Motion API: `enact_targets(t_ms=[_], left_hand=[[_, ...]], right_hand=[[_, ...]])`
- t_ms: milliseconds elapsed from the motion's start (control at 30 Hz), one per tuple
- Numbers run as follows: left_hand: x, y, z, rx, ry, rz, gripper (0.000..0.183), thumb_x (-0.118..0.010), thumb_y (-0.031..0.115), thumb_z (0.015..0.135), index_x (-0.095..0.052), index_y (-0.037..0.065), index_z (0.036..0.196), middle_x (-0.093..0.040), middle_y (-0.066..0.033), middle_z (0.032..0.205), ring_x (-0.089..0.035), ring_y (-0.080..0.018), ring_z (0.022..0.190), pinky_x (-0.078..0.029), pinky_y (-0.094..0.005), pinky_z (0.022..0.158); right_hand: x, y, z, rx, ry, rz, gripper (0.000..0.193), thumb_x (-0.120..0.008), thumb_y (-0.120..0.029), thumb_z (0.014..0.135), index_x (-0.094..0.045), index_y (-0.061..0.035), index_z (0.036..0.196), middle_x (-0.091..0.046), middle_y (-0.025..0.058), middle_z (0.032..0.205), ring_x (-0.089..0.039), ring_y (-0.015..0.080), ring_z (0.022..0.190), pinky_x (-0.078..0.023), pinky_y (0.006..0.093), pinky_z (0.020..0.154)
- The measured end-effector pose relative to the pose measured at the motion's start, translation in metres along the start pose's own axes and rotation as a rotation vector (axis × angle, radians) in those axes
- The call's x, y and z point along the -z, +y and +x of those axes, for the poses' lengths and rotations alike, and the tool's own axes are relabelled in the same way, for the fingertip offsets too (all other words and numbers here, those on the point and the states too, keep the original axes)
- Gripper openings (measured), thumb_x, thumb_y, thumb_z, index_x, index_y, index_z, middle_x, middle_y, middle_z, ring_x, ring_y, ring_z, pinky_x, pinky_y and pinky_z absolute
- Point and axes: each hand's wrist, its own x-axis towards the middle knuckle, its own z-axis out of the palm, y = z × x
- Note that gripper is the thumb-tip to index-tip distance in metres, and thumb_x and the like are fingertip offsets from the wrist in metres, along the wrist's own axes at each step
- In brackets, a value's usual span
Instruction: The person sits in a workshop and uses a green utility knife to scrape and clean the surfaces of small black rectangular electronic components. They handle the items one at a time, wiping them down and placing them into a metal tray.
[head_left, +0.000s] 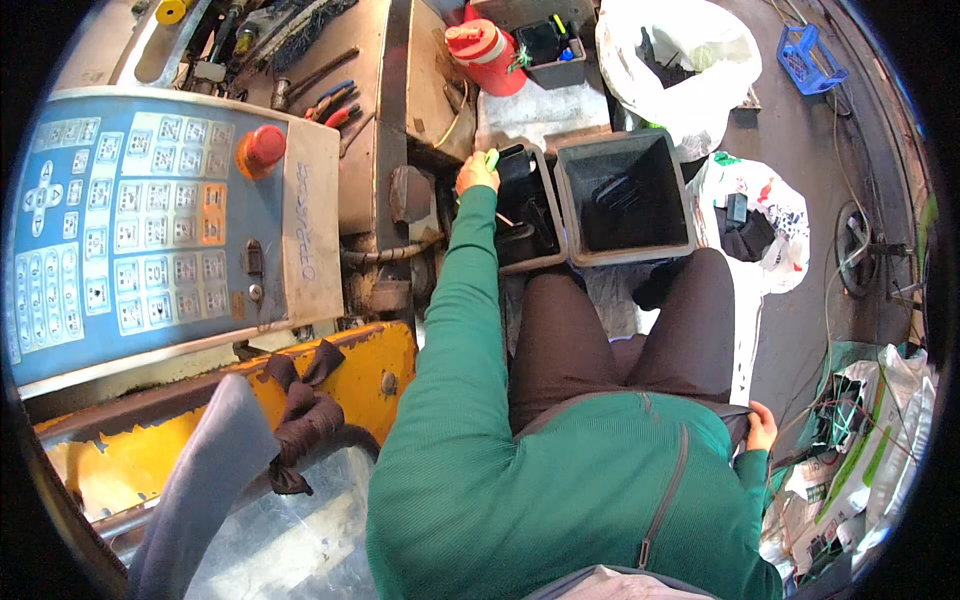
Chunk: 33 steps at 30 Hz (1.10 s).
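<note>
My left arm, in a green sleeve, reaches forward to the near-left rim of a dark bin (556,225) holding several black parts (520,185). My left hand (477,176) is closed around a small bright green object (491,159); its kind is hidden by the fingers. At my right hip, my right hand (762,428) is partly visible, fingers bent at the edge of dark cloth (733,418) that is drawn out from my waist. Beside the first bin stands a second dark bin (680,215), with a few black pieces (617,190) at its bottom.
On the left is a blue control panel (225,330) with a red knob (262,147). Ahead are a red jug (485,55) and a white sack (730,50). A printed bag (790,215) with black parts and a blue basket (808,60) are at right.
</note>
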Motion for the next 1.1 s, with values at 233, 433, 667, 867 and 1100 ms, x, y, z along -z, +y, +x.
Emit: enact_targets(t_ms=[233,433,667,867,1100], left_hand=[[0.027,0.002,-0.038,-0.109,-0.311,0.013,0.030,-0.072,0.030,0.075,-0.065,0.015,0.099,-0.069,-0.0108,0.089,-0.067,-0.0296,0.085,-0.053,-0.0409,0.075],[0.048,-0.009,-0.081,0.519,-0.133,-0.899,0.030,-0.068,0.022,0.081,-0.063,0.003,0.103,-0.068,-0.0079,0.078,-0.064,-0.0170,0.057,-0.052,-0.0322,0.049],[0.046,0.016,-0.131,0.687,-0.475,-1.330,0.018,-0.061,0.013,0.085,-0.058,0.001,0.099,-0.062,-0.0086,0.081,-0.061,-0.0175,0.065,-0.053,-0.0316,0.048],[0.047,0.063,-0.137,0.679,-0.616,-1.057,0.038,-0.049,0.030,0.094,-0.047,0.022,0.130,-0.058,-0.0021,0.087,-0.054,-0.0155,0.058,-0.049,-0.0348,0.049],[-0.009,0.070,-0.104,0.099,-0.178,-0.369,0.053,-0.068,0.019,0.073,-0.055,0.018,0.124,-0.065,-0.0134,0.092,-0.064,-0.0326,0.083,-0.053,-0.0431,0.076]], right_hand=[[-0.095,-0.198,-0.055,0.254,-0.744,-0.256,0.036,-0.062,-0.023,0.084,-0.062,-0.0082,0.117,-0.064,0.0112,0.106,-0.058,0.0241,0.104,-0.045,0.0349,0.090],[-0.146,-0.221,-0.046,0.418,-0.865,-0.490,0.028,-0.063,-0.029,0.085,-0.067,-0.0028,0.093,-0.066,0.0173,0.084,-0.065,0.0309,0.080,-0.050,0.0396,0.071],[-0.187,-0.221,-0.021,0.914,-0.538,-0.465,0.023,-0.059,-0.026,0.088,-0.058,-0.0056,0.079,-0.062,0.0147,0.072,-0.063,0.0342,0.067,-0.048,0.0443,0.061],[-0.211,-0.223,0.053,1.135,-0.325,-0.625,0.026,-0.057,-0.028,0.090,-0.051,-0.0083,0.074,-0.059,0.0150,0.064,-0.061,0.0355,0.061,-0.047,0.0467,0.055],[-0.241,-0.192,0.054,0.937,-0.363,-0.771,0.029,-0.056,-0.038,0.088,-0.061,-0.0118,0.077,-0.065,0.0145,0.073,-0.064,0.0363,0.071,-0.050,0.0480,0.063]])
